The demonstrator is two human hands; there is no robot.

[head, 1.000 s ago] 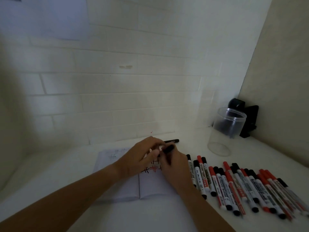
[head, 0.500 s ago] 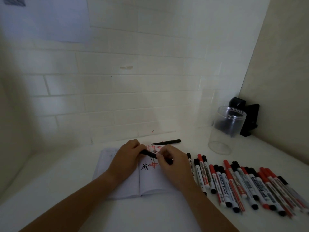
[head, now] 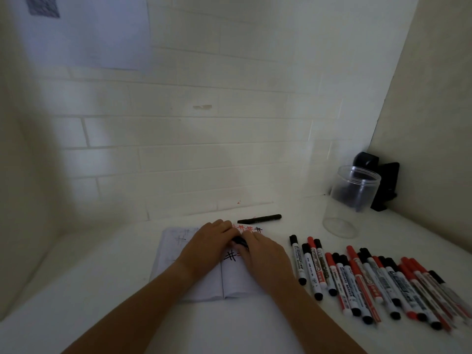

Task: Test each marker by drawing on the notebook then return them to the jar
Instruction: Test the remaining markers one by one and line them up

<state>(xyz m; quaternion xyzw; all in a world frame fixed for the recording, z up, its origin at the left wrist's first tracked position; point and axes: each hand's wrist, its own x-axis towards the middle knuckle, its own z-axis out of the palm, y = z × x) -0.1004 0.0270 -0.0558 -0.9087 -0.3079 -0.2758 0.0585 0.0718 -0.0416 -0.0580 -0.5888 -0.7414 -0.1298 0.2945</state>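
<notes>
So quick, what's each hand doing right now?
Left hand: holding one end of the black marker.
Right hand: holding the marker's other end.

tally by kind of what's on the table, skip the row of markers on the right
notebook: 1
jar: 1
markers: 2 (held marker, loose marker behind the notebook)
black object behind the jar: 1
total: 5
</notes>
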